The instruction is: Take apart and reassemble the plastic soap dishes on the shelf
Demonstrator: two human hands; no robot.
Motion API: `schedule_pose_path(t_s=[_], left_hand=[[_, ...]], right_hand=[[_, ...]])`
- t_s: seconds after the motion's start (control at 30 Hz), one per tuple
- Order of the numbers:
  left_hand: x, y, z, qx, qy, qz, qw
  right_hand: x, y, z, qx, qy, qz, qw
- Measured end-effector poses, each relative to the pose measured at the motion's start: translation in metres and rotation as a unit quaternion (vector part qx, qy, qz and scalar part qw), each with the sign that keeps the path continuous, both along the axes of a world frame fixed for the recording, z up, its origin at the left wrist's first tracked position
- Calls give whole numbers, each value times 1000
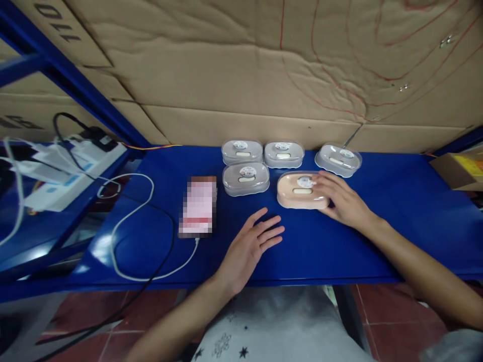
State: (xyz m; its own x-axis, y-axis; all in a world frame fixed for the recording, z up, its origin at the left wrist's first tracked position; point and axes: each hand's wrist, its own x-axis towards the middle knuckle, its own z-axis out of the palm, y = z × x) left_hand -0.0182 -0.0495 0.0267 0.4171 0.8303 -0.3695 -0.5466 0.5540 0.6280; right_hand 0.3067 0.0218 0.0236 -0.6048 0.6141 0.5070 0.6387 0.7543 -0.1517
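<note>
My right hand grips the right end of a peach-pink soap box, fingers over its clear lid and thumb low at the near side. The box rests on the blue table and bears a round label and a pale oblong piece in the middle of its top. My left hand hovers over or lies on the table's near part, holding nothing, fingers spread. Behind them are several grey soap boxes with clear lids: one nearest the left hand, two at the back, a back-left one and a middle one, and a tilted one at right.
A phone with a blurred screen lies to the left, its white cable looping over the blue table. Further left is a crowded power strip. Cardboard lines the back. An open carton stands at right.
</note>
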Motion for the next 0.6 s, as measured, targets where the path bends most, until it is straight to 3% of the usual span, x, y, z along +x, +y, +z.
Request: schedule_pose_path(t_s=[0.13, 0.4, 0.5, 0.6], left_hand=[[0, 0, 0, 25, 25, -21, 999], [1, -2, -5, 46, 36, -30, 998], [0, -3, -5, 44, 36, -35, 998], [0, -3, -4, 47, 35, -41, 997]], right_hand=[[12, 17, -7, -34, 37, -20, 999], [-15, 20, 1, -166, 15, 18, 986], [-10, 29, 12, -164, 3, 10, 986], [21, 50, 24, -113, 12, -72, 991]])
